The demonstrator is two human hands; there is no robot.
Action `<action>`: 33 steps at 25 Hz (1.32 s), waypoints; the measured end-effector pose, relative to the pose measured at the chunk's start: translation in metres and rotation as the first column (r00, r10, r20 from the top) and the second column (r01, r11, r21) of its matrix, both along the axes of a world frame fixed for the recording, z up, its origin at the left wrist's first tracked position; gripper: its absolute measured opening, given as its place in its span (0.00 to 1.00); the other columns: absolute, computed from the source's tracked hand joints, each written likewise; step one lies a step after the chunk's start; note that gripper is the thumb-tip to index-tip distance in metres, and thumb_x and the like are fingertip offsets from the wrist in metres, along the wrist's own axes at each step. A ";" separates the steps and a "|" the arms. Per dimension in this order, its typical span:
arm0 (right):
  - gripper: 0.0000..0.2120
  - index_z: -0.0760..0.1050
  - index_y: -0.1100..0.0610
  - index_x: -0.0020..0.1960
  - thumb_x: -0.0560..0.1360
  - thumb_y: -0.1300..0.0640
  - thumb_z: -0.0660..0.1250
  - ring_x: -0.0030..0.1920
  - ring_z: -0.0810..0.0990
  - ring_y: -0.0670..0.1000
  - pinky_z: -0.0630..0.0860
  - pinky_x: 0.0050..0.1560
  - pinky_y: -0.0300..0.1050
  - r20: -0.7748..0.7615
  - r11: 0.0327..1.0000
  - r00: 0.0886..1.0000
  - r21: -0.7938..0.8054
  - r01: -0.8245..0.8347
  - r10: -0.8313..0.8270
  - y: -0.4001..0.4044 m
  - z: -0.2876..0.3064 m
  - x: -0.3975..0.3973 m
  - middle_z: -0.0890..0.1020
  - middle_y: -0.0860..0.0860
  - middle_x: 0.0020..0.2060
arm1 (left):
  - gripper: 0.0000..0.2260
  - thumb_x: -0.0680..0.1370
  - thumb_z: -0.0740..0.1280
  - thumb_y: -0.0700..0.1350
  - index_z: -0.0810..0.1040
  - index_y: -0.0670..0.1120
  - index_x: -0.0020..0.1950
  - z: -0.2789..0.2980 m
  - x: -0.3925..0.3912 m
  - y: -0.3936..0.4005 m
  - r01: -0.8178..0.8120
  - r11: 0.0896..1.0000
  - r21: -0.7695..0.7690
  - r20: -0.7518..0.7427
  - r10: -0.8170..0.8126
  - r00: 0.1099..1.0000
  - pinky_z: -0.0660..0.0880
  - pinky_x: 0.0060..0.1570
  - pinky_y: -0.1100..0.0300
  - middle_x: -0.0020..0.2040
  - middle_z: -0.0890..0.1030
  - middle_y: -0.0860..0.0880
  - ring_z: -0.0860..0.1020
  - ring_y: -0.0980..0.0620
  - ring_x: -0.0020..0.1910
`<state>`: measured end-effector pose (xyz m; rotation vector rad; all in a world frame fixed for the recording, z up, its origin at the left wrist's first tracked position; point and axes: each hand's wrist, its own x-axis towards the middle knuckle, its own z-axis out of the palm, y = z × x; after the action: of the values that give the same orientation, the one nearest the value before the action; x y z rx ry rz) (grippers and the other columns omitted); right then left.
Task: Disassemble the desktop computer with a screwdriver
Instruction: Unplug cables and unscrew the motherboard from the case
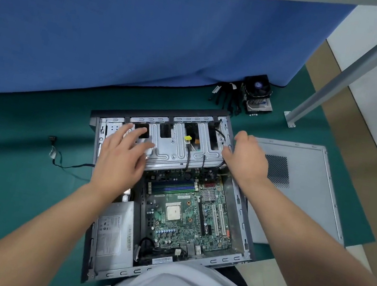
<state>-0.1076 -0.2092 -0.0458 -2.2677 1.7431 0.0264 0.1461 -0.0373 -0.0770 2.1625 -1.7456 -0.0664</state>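
On the green floor mat, open grey steel desktop case w/ both hands on its silver drive cage: left hand flat, fingers straight; right hand prob. curled round cage edge; next, lift cage out.

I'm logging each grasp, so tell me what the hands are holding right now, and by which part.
The left hand rests open on the drive cage, gripping nothing. The right hand curls over the case's right wall near that cage; what the fingers grip is hidden.

Bare matt metal drive cage, glossy green motherboard, matt green mat.
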 end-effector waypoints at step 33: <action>0.29 0.63 0.58 0.80 0.80 0.66 0.61 0.60 0.80 0.56 0.80 0.54 0.46 0.266 0.788 0.859 0.574 0.224 -0.438 0.108 -0.083 0.030 0.67 0.55 0.76 | 0.19 0.78 0.66 0.49 0.74 0.49 0.68 -0.030 -0.052 0.066 -0.084 0.987 0.135 0.061 0.076 0.995 0.65 0.68 0.43 0.71 0.69 0.48 0.66 0.43 0.72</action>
<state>-0.0778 -0.1009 -0.1285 -1.4292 1.6431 -0.0166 0.0945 0.0289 -0.1066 2.3518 -1.7281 -0.1101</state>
